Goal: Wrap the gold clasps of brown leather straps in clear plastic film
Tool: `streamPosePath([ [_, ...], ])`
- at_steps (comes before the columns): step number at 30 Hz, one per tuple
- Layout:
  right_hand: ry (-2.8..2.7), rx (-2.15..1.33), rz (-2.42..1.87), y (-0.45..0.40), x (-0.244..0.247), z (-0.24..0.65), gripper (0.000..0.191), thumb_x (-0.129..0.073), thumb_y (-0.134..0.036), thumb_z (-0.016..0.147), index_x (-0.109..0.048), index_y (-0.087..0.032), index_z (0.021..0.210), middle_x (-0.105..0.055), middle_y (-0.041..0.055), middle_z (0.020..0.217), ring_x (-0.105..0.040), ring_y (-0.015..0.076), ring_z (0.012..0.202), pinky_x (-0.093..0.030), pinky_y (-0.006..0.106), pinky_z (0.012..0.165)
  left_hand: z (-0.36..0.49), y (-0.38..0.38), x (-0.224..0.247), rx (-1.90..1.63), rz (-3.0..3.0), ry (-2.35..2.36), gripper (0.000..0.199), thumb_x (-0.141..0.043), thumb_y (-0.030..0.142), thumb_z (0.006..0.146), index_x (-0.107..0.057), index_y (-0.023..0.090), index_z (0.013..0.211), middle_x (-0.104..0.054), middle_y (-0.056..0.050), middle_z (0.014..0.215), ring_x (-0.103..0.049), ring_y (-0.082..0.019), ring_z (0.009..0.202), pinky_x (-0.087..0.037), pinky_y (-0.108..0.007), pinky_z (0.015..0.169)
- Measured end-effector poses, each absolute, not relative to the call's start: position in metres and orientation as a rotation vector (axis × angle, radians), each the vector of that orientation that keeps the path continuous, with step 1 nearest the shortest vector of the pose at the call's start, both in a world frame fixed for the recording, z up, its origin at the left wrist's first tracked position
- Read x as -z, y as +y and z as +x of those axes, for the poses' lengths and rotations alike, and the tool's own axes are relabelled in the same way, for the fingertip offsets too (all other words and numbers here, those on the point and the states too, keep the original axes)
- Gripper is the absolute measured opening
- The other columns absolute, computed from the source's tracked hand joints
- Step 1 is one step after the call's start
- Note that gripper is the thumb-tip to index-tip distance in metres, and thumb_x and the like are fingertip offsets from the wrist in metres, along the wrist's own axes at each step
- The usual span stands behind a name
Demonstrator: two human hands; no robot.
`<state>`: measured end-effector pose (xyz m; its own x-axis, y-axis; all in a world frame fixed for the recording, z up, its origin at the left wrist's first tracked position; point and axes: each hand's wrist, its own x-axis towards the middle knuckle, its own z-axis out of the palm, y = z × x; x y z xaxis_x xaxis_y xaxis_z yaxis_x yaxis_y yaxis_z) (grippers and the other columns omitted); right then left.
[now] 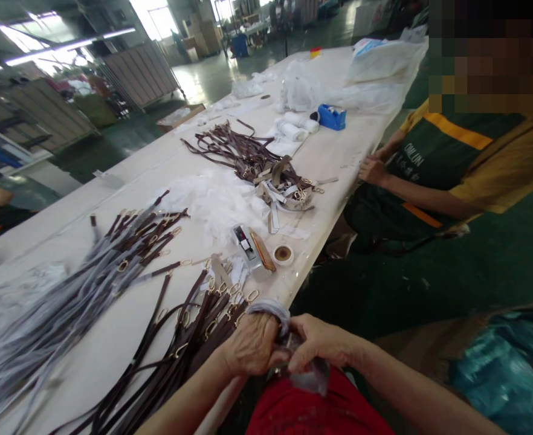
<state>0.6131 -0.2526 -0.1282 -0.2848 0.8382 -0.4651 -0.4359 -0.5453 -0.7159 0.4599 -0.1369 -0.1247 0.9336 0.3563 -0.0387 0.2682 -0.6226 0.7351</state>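
Note:
My left hand [252,347] is closed around a coiled strap in cloudy plastic wrap [270,307], close to my body at the table's front edge. My right hand [323,343] pinches the same bundle from the right, and a loose plastic end hangs below the fingers. Part of the bundle is hidden by both hands. Beside my left hand lie dark brown straps [198,326] with gold-coloured clasps. Farther left is a pile of similar straps in plastic sleeves [89,284].
A grey case [247,246], an orange-brown object [263,251] and a tape roll [283,254] sit near the edge. Beyond are white sheets [216,205], more brown straps [234,148] and a blue tape dispenser [332,116]. A co-worker [448,163] is at right.

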Motion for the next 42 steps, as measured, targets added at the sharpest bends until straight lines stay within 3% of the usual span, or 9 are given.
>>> streamPosePath([
  [4,-1.314,-1.521,-1.469,-0.245,0.136,0.626,0.047,-0.075,-0.016,0.058,-0.064,-0.013,0.103,-0.060,-0.0012,0.074,-0.054,0.0145,0.065,-0.044,0.027,0.063,0.433,-0.142,0.114,0.155,2.279,0.514,0.036,-0.051,0.053,0.080,-0.055,0.020,0.066,-0.054,-0.004,0.060,-0.048,-0.019,0.055,-0.042,-0.032,0.056],
  [8,-1.656,-0.983,-1.315,-0.245,0.147,0.621,0.021,-0.054,-0.031,0.089,-0.067,-0.019,0.101,-0.067,0.0084,0.100,-0.058,0.0214,0.098,-0.042,0.038,0.091,0.422,-0.167,0.102,0.286,1.567,0.826,0.043,-0.048,0.057,0.082,-0.051,0.019,0.062,-0.045,0.003,0.049,-0.036,-0.010,0.040,-0.028,-0.022,0.039],
  [11,-1.501,-0.933,-1.245,-0.253,0.155,0.607,0.040,-0.030,-0.038,0.098,-0.062,-0.020,0.114,-0.067,0.0101,0.107,-0.058,0.0203,0.101,-0.044,0.038,0.094,0.430,-0.183,0.096,0.124,0.941,0.944,0.048,-0.058,0.061,0.075,-0.059,0.014,0.065,-0.045,0.004,0.042,-0.031,-0.006,0.031,-0.022,-0.020,0.033],
  [14,-1.232,-1.007,-1.242,-0.259,0.163,0.592,0.048,-0.026,-0.046,0.097,-0.057,-0.018,0.121,-0.063,0.0117,0.114,-0.057,0.0218,0.106,-0.045,0.038,0.096,0.444,-0.187,0.095,-0.052,0.638,0.985,0.049,-0.056,0.056,0.080,-0.062,0.011,0.062,-0.045,0.003,0.038,-0.032,-0.005,0.027,-0.019,-0.018,0.030],
  [18,-0.940,-1.135,-1.249,-0.252,0.172,0.574,0.050,-0.035,-0.058,0.091,-0.064,-0.020,0.105,-0.064,0.0102,0.100,-0.059,0.0240,0.098,-0.046,0.038,0.093,0.461,-0.176,0.091,-0.140,0.491,1.109,0.050,-0.048,0.048,0.089,-0.060,0.010,0.059,-0.044,0.003,0.036,-0.032,-0.004,0.023,-0.018,-0.016,0.029],
  [25,-0.457,-1.246,-1.126,-0.231,0.166,0.547,0.049,-0.051,-0.065,0.081,-0.060,-0.018,0.094,-0.061,0.0030,0.080,-0.056,0.0173,0.073,-0.048,0.030,0.070,0.478,-0.160,0.087,-0.482,0.663,1.089,0.059,-0.076,0.067,0.051,-0.060,0.011,0.059,-0.046,0.004,0.035,-0.034,-0.003,0.026,-0.022,-0.014,0.029],
  [30,-0.612,-1.306,-1.131,-0.225,0.167,0.565,0.047,-0.057,-0.063,0.077,-0.061,-0.017,0.089,-0.052,-0.0029,0.062,-0.046,0.0113,0.051,-0.041,0.025,0.052,0.467,-0.155,0.077,-0.469,0.741,1.063,0.055,-0.067,0.066,0.063,-0.059,0.012,0.060,-0.044,0.004,0.035,-0.033,-0.004,0.026,-0.019,-0.016,0.030],
  [36,-1.184,-0.766,-1.521,-0.223,0.173,0.603,0.031,-0.046,-0.045,0.090,-0.066,-0.021,0.093,-0.067,0.0054,0.082,-0.060,0.0185,0.074,-0.049,0.032,0.073,0.439,-0.153,0.073,-0.347,0.948,1.033,0.054,-0.060,0.065,0.073,-0.062,0.012,0.062,-0.047,0.002,0.037,-0.033,-0.004,0.027,-0.017,-0.017,0.031],
  [42,-0.958,-0.733,-1.549,-0.216,0.177,0.565,0.029,-0.048,-0.043,0.088,-0.067,-0.021,0.093,-0.068,0.0062,0.082,-0.061,0.0198,0.075,-0.050,0.032,0.074,0.455,-0.155,0.073,-0.615,0.755,1.084,0.050,-0.077,0.058,0.059,-0.060,0.011,0.060,-0.049,0.004,0.040,-0.037,-0.003,0.030,-0.022,-0.013,0.032],
])
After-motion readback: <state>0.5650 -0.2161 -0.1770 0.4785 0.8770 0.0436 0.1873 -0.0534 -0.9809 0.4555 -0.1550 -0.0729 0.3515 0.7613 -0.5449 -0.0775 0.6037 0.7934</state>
